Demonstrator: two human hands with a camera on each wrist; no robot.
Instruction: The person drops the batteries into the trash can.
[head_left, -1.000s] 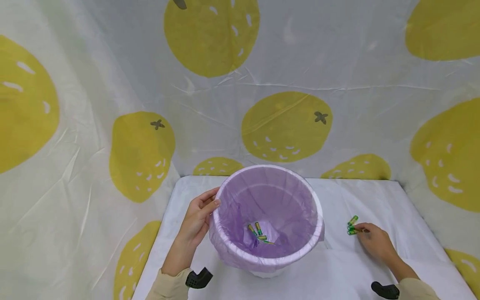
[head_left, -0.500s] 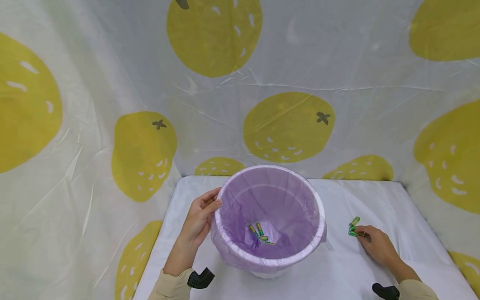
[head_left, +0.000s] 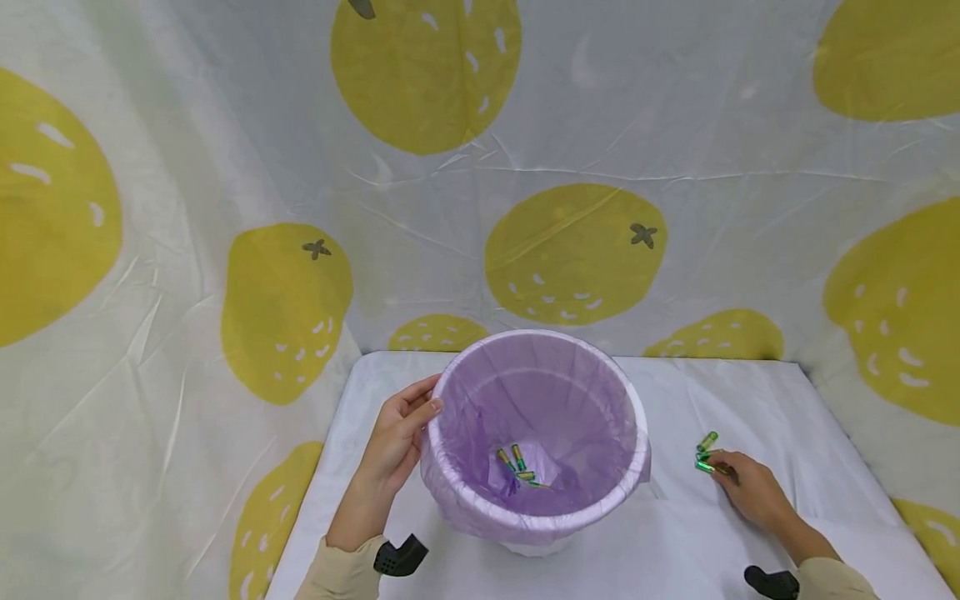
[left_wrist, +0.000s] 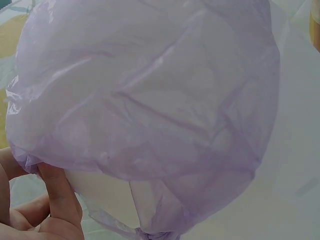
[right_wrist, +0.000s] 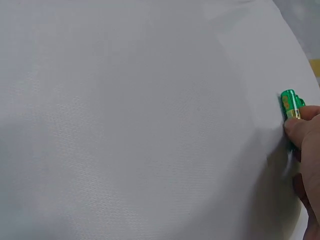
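A white trash can (head_left: 530, 549) lined with a purple trash bag (head_left: 577, 392) stands on the white-covered table. My left hand (head_left: 392, 442) grips its rim from the left, thumb over the edge; in the left wrist view the bag's folded-over skirt (left_wrist: 150, 100) fills most of the picture. Several green-and-gold batteries (head_left: 519, 457) lie at the bottom of the bag. Out to the right, my right hand (head_left: 753, 490) pinches a green battery (right_wrist: 290, 102) at the tabletop, its far part hidden by the fingers. Just beyond lies another battery (head_left: 707, 442).
White cloth (head_left: 735, 392) covers the table, slightly wrinkled on the right. Pale curtains with yellow fruit prints (head_left: 573, 254) hang behind and at both sides. Black wrist cameras (head_left: 400, 556) sit on both sleeves.
My right fingers have shifted slightly on the battery, which has turned a little. The left hand stays on the rim, and the trash can has not moved.
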